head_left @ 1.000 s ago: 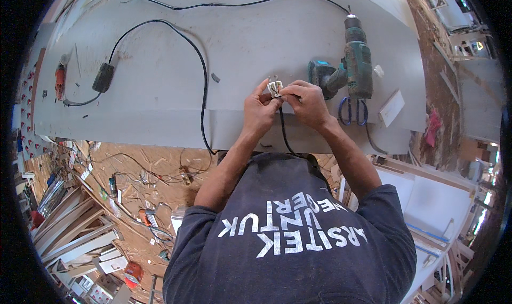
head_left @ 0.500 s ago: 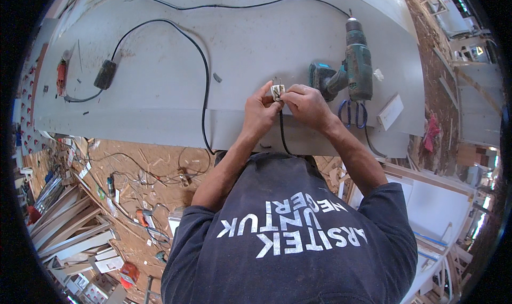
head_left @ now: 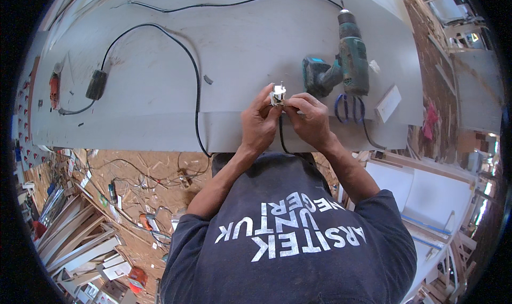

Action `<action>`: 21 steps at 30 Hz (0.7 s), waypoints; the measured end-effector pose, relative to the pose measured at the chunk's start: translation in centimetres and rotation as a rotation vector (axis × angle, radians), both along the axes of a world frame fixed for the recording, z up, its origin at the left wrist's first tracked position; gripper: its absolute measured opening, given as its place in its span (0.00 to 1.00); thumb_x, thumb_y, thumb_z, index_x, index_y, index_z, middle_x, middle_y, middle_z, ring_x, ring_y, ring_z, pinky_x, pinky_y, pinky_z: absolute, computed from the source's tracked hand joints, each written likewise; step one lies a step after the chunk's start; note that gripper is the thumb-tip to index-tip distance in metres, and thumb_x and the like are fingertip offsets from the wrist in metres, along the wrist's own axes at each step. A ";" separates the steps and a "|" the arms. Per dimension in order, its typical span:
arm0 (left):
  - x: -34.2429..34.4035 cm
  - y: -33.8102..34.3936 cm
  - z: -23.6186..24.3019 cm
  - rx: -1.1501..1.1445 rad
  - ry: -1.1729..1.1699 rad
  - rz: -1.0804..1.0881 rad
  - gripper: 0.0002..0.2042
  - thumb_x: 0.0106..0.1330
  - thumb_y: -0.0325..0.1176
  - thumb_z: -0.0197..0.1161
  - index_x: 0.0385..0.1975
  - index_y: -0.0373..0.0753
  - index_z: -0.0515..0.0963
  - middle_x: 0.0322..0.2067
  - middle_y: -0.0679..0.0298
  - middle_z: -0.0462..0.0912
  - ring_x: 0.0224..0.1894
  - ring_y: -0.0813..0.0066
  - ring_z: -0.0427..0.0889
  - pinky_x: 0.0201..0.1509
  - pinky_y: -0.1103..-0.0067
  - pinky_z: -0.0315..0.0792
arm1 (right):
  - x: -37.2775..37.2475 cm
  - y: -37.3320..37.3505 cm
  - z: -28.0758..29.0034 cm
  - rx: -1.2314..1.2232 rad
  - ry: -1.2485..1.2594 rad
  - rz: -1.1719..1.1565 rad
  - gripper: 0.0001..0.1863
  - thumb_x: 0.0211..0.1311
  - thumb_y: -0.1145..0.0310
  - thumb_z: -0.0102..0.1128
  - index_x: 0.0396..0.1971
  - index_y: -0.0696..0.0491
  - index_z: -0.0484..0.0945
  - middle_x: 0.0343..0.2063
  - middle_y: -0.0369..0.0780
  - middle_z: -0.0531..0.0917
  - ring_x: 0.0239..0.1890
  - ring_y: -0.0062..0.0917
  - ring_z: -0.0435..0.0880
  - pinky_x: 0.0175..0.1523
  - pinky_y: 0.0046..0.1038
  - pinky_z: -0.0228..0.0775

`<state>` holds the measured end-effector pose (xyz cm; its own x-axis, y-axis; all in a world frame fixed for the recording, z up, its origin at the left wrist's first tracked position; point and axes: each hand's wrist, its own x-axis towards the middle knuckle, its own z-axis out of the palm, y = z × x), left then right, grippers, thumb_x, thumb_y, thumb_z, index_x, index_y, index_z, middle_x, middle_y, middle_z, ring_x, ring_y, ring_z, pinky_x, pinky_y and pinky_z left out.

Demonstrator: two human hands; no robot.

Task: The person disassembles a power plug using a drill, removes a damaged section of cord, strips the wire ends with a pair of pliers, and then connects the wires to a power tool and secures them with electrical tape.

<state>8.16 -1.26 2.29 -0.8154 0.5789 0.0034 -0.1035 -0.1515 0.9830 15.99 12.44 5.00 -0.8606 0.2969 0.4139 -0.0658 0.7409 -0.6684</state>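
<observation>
A small white electrical plug [head_left: 278, 95] with its metal pins pointing away from me is held above the near edge of the grey table. Its casing looks open, with dark parts showing inside. My left hand [head_left: 258, 123] is closed on its left side, thumb below and forefinger alongside. The fingertips of my right hand [head_left: 310, 120] pinch at its lower right edge; the exact spot they grip is partly hidden. From the plug a black cable [head_left: 281, 133] runs down toward my lap. Right of my hands lies a green cordless drill [head_left: 353, 64], beside blue-handled scissors [head_left: 349, 109].
On the grey table [head_left: 149, 90], a black cable with an inline box [head_left: 97, 84] loops at left near a red-handled tool [head_left: 54, 90]. Another black cable [head_left: 213, 6] crosses the far side. A white block [head_left: 388, 104] lies right. Wood offcuts [head_left: 80, 234] cover the floor left.
The plug has tilted in my fingers, showing another side. My right fingertips have slid from its front face to its lower right edge. The whole view has shifted slightly.
</observation>
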 end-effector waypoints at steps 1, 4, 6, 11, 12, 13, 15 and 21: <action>0.1 0.1 -0.2 0.016 -0.009 0.003 0.24 0.68 0.21 0.61 0.65 0.35 0.67 0.45 0.56 0.85 0.44 0.80 0.81 0.48 0.80 0.77 | 0.2 -0.2 0.0 -0.023 0.003 -0.023 0.06 0.55 0.79 0.65 0.33 0.56 0.82 0.30 0.43 0.84 0.31 0.36 0.85 0.35 0.32 0.78; 0.2 0.2 -0.5 0.041 -0.012 0.008 0.23 0.68 0.21 0.61 0.64 0.34 0.68 0.46 0.56 0.85 0.45 0.79 0.81 0.48 0.79 0.77 | 0.4 -0.8 0.1 -0.067 0.019 -0.086 0.06 0.54 0.80 0.66 0.33 0.58 0.82 0.29 0.43 0.84 0.30 0.33 0.85 0.34 0.29 0.77; 0.2 0.1 -0.2 0.029 0.015 0.005 0.23 0.68 0.21 0.61 0.63 0.33 0.68 0.46 0.57 0.84 0.46 0.79 0.81 0.48 0.80 0.77 | 0.5 -1.2 0.1 -0.080 0.025 -0.123 0.06 0.54 0.81 0.66 0.33 0.59 0.82 0.29 0.44 0.84 0.30 0.31 0.85 0.33 0.28 0.77; 0.3 0.3 -0.2 0.041 0.067 0.027 0.22 0.68 0.20 0.61 0.62 0.33 0.69 0.46 0.57 0.84 0.48 0.78 0.81 0.51 0.80 0.77 | 0.3 -2.2 0.4 -0.092 -0.007 -0.212 0.02 0.55 0.77 0.64 0.29 0.57 0.81 0.27 0.46 0.83 0.29 0.40 0.84 0.33 0.35 0.76; 0.4 0.4 -0.3 0.054 0.068 0.033 0.22 0.67 0.19 0.60 0.61 0.33 0.69 0.46 0.57 0.84 0.48 0.78 0.81 0.51 0.79 0.77 | 0.2 -2.3 0.5 -0.079 -0.022 -0.223 0.01 0.57 0.76 0.63 0.28 0.57 0.80 0.27 0.46 0.82 0.28 0.42 0.83 0.33 0.37 0.75; 0.4 0.3 -0.3 0.023 0.080 0.026 0.22 0.67 0.19 0.60 0.61 0.33 0.70 0.47 0.56 0.84 0.49 0.77 0.81 0.52 0.79 0.78 | 0.1 -2.4 0.7 -0.066 -0.036 -0.233 0.02 0.58 0.75 0.62 0.28 0.57 0.79 0.26 0.47 0.81 0.28 0.43 0.82 0.32 0.39 0.74; 0.3 0.2 -0.2 -0.040 0.106 0.013 0.21 0.67 0.18 0.60 0.60 0.33 0.71 0.47 0.56 0.84 0.50 0.75 0.82 0.53 0.79 0.78 | 0.0 -2.6 0.7 -0.055 -0.083 -0.254 0.06 0.62 0.72 0.59 0.27 0.57 0.78 0.25 0.48 0.80 0.27 0.46 0.81 0.31 0.42 0.72; 0.2 0.5 -0.3 0.034 0.216 0.034 0.21 0.66 0.16 0.60 0.59 0.34 0.72 0.49 0.56 0.83 0.51 0.73 0.82 0.54 0.79 0.77 | -0.7 -2.4 0.4 -0.069 -0.281 -0.267 0.14 0.68 0.63 0.51 0.25 0.56 0.76 0.21 0.50 0.78 0.27 0.51 0.80 0.32 0.49 0.69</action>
<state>8.36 -0.73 1.97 -0.8129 0.5473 0.1992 0.1146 -0.1852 0.9760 15.29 10.00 5.45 -0.8260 0.5449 0.1441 0.3163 0.6598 -0.6816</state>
